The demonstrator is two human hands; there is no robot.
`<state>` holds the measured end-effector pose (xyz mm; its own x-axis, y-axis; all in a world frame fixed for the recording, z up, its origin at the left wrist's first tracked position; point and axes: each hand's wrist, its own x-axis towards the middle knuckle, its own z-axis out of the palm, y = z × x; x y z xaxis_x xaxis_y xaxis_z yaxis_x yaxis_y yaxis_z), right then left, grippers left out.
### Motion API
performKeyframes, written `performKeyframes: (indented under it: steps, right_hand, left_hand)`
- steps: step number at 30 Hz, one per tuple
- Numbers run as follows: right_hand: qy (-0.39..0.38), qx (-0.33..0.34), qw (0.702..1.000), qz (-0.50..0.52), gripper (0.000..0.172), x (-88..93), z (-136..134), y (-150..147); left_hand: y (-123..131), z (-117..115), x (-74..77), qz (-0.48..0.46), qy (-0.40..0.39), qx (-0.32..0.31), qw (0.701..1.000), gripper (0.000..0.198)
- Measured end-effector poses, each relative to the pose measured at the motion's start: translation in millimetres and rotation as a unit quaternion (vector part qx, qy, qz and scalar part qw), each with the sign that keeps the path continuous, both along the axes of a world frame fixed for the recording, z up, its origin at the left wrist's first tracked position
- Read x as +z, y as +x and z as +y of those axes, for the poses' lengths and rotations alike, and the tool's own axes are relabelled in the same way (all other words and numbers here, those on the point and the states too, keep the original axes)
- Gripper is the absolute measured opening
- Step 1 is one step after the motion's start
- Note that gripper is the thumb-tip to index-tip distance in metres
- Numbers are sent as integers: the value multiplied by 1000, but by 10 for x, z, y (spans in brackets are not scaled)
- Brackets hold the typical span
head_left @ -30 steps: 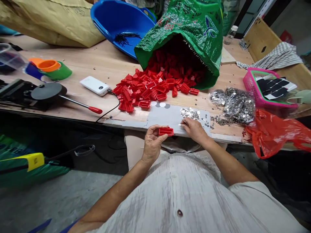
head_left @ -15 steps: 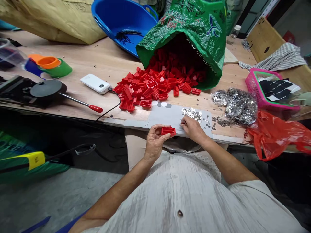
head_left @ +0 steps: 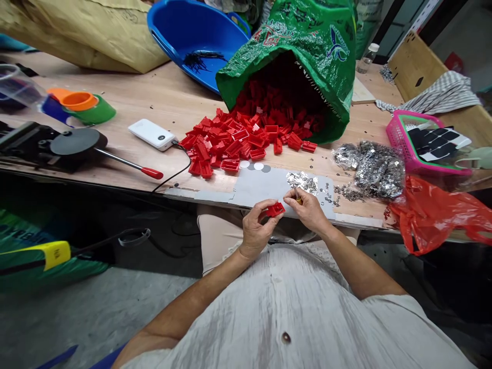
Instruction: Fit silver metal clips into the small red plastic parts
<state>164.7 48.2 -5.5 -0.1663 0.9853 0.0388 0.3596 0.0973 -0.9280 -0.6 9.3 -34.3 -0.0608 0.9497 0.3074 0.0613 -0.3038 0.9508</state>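
My left hand (head_left: 258,228) pinches a small red plastic case (head_left: 275,209) between thumb and fingertips, in front of the table's near edge. Close on its right, my right hand (head_left: 308,209) is closed around a thin tool with a yellow part (head_left: 299,199); its kind and tip cannot be made out. Under and behind the hands lies a grey sheet (head_left: 261,185). Small shiny metal pieces (head_left: 303,181) are heaped on it, just beyond my right hand. A large pile of similar red cases (head_left: 230,141) spreads from the mouth of a green sack (head_left: 307,38).
Bagged metal parts (head_left: 378,169), a pink basket (head_left: 395,138) and a red plastic bag (head_left: 438,210) stand at the right. On the left are a white power bank (head_left: 151,134) with a cable and a lever tool (head_left: 79,143). A blue basin (head_left: 165,38) sits behind.
My left hand has moved right with the red case, which is now tilted and closer to my right hand. My right hand has turned, showing the tool's yellow part.
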Motion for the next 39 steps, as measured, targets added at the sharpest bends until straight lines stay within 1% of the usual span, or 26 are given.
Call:
performKeyframes:
  steps: [4,9,12,15,17,20,22,24,26,28,31,34,37,39]
  right_hand:
    - [-35,-11,999,40,13,-52,-24,-27]
    - [-30,-23,998,47,13,-114,-45,-37]
    - [-14,-1,999,44,13,-89,-65,-19]
    - [15,31,999,3,13,-29,-91,0]
    - [24,32,999,-25,11,6,-104,9]
    - [17,23,999,-39,10,24,-105,22]
    - [7,25,999,-38,10,15,-92,33]
    - [-2,32,999,-31,11,2,-73,46]
    - [-15,41,999,-21,12,-4,-58,58]
    - [-24,50,998,-9,14,7,-52,67]
    - [-21,64,998,7,17,45,-59,77]
    - [-23,72,997,17,18,71,-72,95]
    - [-37,70,997,20,18,59,-81,115]
    - [-42,71,996,35,17,38,-86,121]
  left_hand:
    - [8,3,-40,38,26,8,999,34]
    - [20,-12,-35,35,36,14,999,35]
    - [24,-18,-8,31,43,19,998,34]
    - [18,-17,5,43,57,20,997,34]
    - [9,-14,1,59,70,13,996,34]
    - [-7,-13,-9,84,101,-3,991,34]
    - [-14,-17,-8,99,124,-13,987,33]
    - [-15,-22,2,110,130,-19,985,33]
    - [-11,-26,23,104,108,-20,989,32]
    - [-4,-22,55,71,62,-22,995,32]
    - [6,5,111,-23,-27,-35,999,32]
    - [9,38,145,-115,-98,-45,987,36]
    - [6,56,133,-165,-124,-57,977,39]
    - [0,56,110,-189,-131,-76,970,39]
